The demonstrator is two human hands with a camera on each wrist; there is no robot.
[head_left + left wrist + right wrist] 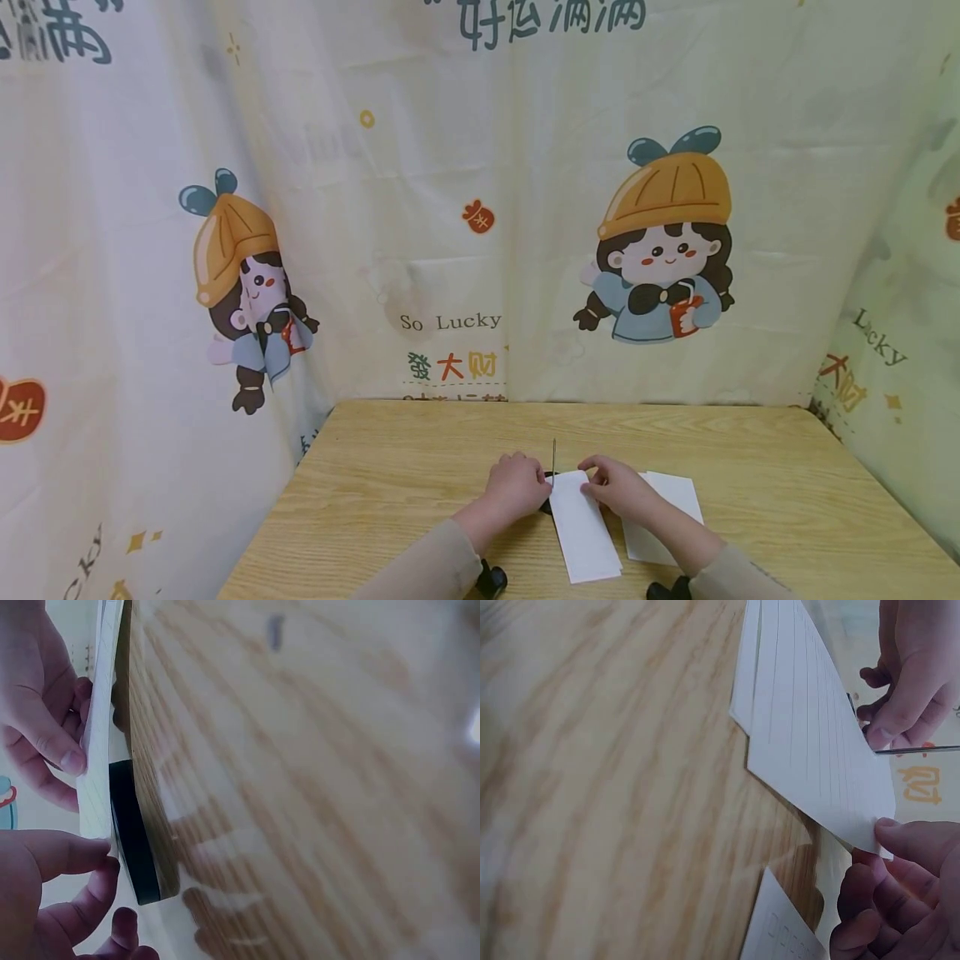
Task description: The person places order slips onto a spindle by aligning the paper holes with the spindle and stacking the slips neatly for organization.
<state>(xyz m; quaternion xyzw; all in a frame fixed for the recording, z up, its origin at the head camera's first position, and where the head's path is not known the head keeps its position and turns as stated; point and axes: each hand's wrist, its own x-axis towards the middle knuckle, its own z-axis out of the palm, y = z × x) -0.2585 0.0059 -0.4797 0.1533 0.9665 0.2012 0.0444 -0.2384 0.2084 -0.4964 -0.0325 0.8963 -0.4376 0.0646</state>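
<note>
White lined paper slips [585, 529], at least two overlapping, are held between my hands beside a thin upright metal spike [554, 458]. The spike stands on a round black base [135, 832], partly hidden by paper and fingers in the head view. My left hand [517, 483] pinches the slips' far left corner, fingertips right at the spike. My right hand [618, 487] pinches the far right corner between thumb and fingers, as the right wrist view shows. The slips' near end hangs toward me, and ruled lines [802, 712] run along their length.
More white paper [667, 500] lies on the wooden table [390, 467] under my right forearm; a row of printed boxes [784, 937] shows on it. Printed curtains [420, 233] hang behind and at both sides of the table.
</note>
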